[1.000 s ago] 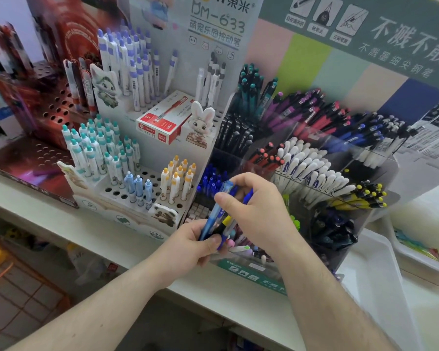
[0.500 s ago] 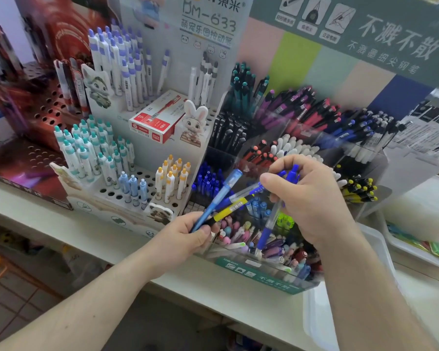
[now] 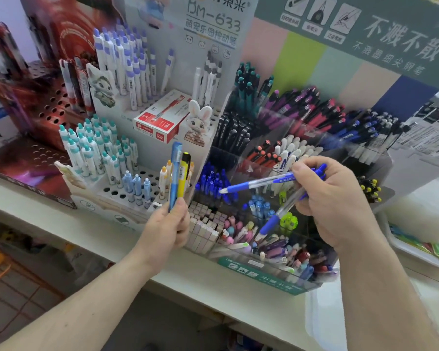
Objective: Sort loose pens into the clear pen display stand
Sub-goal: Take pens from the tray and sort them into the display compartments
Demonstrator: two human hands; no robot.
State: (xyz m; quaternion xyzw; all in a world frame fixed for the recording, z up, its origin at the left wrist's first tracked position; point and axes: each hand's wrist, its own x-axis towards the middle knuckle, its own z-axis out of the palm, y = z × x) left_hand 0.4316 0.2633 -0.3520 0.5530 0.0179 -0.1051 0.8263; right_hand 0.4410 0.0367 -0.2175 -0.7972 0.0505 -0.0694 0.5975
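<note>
The clear pen display stand (image 3: 312,249) is being shown at centre right of the frame, standing on the pale counter (image 3: 127,231), its compartments crowded with pens; the right hand (image 3: 332,201) is being kept clamped on two blue-grip pens (image 3: 256,184), one pointing left, the other slanting down toward the stand; the left hand (image 3: 166,229), at lower centre, is being kept clamped on a blue pen (image 3: 175,173) and a yellow pen (image 3: 183,177), held upright; such pens are judged light, stiff and smooth, best taken mid-barrel or at the rubber grip.
</note>
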